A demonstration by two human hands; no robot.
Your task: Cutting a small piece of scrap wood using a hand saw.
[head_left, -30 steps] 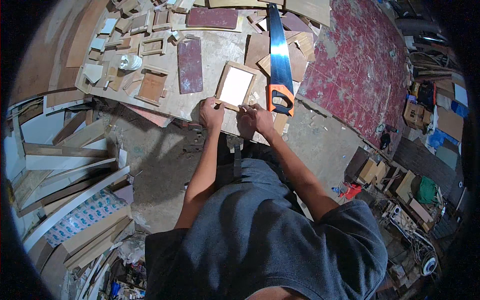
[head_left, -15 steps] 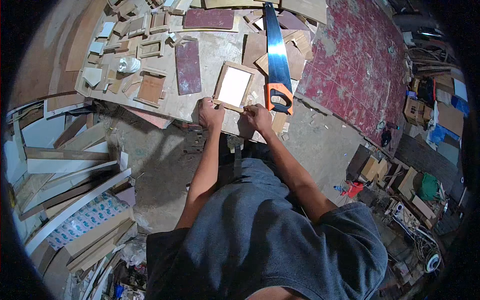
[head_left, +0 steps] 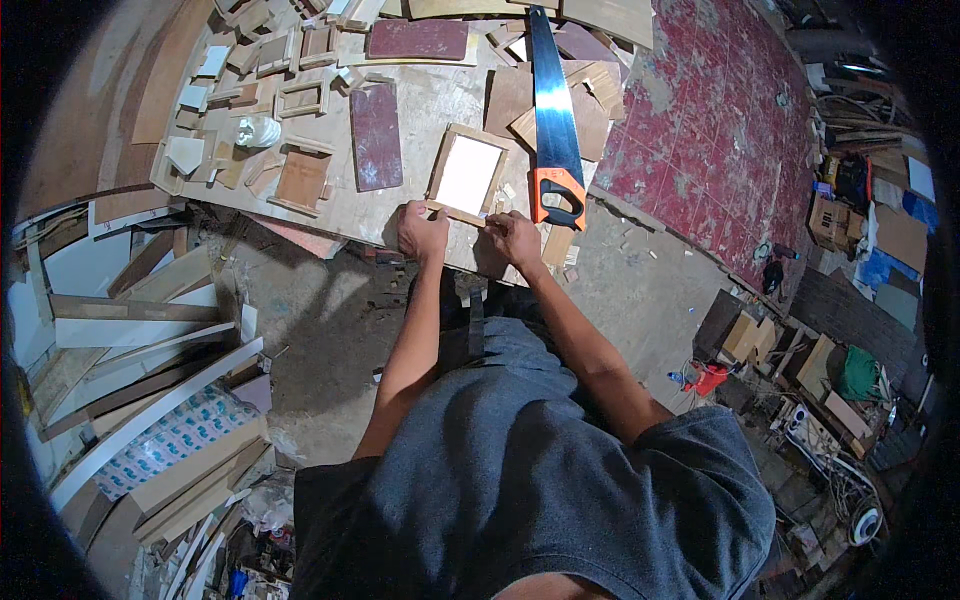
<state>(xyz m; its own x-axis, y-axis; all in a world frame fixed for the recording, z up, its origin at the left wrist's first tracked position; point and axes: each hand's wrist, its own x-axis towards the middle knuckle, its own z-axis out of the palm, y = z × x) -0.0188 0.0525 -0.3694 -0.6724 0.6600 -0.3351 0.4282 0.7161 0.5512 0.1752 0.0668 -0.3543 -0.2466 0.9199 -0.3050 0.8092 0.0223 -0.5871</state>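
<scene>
A small rectangular wooden frame (head_left: 439,165) with a bright white inner panel lies near the front edge of the workbench. Along its near side runs a narrow wood strip (head_left: 458,214). My left hand (head_left: 424,232) grips the strip's left end, thumb and fingers closed at the frame's corner. At the other end my right hand (head_left: 515,240) has its fingers pinched together; its fingertips partly hide the strip there. Just right of the frame lies a hand saw (head_left: 557,120) with an orange and black handle, its blade pointing away from me.
The workbench (head_left: 330,225) carries several small wooden frames (head_left: 303,97), a clear plastic container (head_left: 258,131), dark red boards (head_left: 376,135) and thin plywood offcuts (head_left: 508,95). Stacked boards (head_left: 140,307) stand at left. Tools and scraps, including a green bag (head_left: 857,374), lie at right.
Both hands stay at the frame's near side with hardly any shift. The frame and the saw lie where they were.
</scene>
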